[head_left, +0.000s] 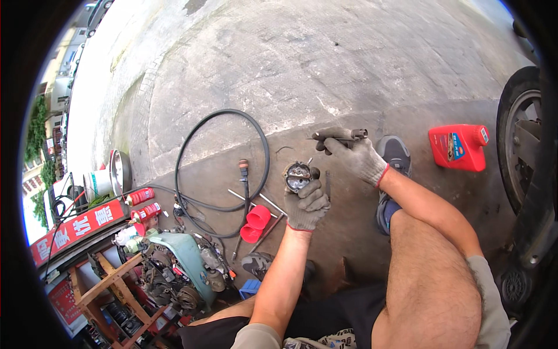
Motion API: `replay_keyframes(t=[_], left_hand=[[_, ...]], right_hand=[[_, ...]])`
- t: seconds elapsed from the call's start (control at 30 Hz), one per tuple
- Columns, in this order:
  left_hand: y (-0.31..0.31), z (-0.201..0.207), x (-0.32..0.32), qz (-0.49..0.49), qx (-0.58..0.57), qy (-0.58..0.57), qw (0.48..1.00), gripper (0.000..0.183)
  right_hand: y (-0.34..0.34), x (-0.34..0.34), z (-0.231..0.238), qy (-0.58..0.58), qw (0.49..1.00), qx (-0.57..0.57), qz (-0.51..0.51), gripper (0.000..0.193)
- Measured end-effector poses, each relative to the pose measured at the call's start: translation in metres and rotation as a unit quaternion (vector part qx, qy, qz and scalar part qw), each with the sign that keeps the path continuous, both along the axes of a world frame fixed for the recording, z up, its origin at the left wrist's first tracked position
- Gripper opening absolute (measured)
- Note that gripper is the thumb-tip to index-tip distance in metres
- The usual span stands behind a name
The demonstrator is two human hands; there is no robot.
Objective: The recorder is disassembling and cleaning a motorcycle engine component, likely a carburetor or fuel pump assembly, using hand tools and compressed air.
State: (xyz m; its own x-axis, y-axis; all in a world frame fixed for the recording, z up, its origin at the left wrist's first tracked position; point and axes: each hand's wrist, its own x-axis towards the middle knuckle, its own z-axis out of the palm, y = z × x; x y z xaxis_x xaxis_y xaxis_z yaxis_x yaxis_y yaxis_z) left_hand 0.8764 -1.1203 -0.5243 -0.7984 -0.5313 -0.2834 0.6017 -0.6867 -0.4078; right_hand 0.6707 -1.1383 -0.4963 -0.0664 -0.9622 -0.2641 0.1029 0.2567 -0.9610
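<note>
My left hand (308, 208), in a grey work glove with dark fingertips, grips a round metal mechanical part (298, 176). Its open face points up and shows shiny and dark recesses inside. Up and to the right, my right hand (354, 154), gloved the same way, is closed around a slim dark tool (360, 134) with a thicker cylindrical end. A thin tip shows past the fingers on the left, but the tool's exact kind is unclear. The tool is apart from the metal part.
A black hose (268, 154) loops on the concrete left of my hands, near two red cups (258, 217) and metal rods. A red plastic bottle (459, 147) stands by a wheel (517, 139) at right. Engine parts (165, 273), a wooden frame (110, 285) and red cans (145, 212) crowd the lower left.
</note>
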Motion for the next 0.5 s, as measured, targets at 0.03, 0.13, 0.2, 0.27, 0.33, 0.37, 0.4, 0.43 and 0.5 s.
replay_keyframes(t=[0.03,0.13,0.2,0.27,0.33,0.37,0.4,0.43,0.5], left_hand=[[0.001,0.000,0.000,0.007,0.001,0.006,1.000,0.053],[0.001,0.000,0.000,0.007,0.012,0.001,1.000,0.058],[0.001,0.000,-0.001,0.005,0.018,-0.008,1.000,0.058],[0.000,0.000,-0.001,0.004,0.014,-0.011,1.000,0.057],[0.000,-0.001,-0.002,0.005,0.013,-0.015,1.000,0.056],[0.000,-0.001,-0.003,0.007,0.003,-0.013,1.000,0.055],[0.000,-0.001,-0.003,0.008,-0.007,-0.011,1.000,0.054],[-0.001,0.000,-0.004,0.009,-0.006,-0.010,1.000,0.054],[-0.004,0.000,-0.003,-0.009,-0.021,-0.042,0.999,0.050]], right_hand=[[0.001,-0.001,0.003,-0.011,1.000,0.006,0.004,0.028],[0.004,0.000,-0.003,-0.013,1.000,-0.001,-0.008,0.027],[0.005,0.000,-0.005,-0.015,1.000,-0.009,-0.018,0.026],[0.005,-0.002,-0.008,0.015,1.000,-0.010,-0.014,0.024],[0.005,-0.004,-0.007,0.029,1.000,-0.004,-0.008,0.023],[0.005,-0.005,-0.007,0.044,0.999,0.003,-0.002,0.022],[0.005,-0.006,-0.008,0.044,0.999,0.004,-0.002,0.022],[0.006,-0.006,-0.009,0.060,0.998,0.022,-0.003,0.021],[0.006,-0.008,-0.011,0.078,0.996,0.041,-0.002,0.020]])
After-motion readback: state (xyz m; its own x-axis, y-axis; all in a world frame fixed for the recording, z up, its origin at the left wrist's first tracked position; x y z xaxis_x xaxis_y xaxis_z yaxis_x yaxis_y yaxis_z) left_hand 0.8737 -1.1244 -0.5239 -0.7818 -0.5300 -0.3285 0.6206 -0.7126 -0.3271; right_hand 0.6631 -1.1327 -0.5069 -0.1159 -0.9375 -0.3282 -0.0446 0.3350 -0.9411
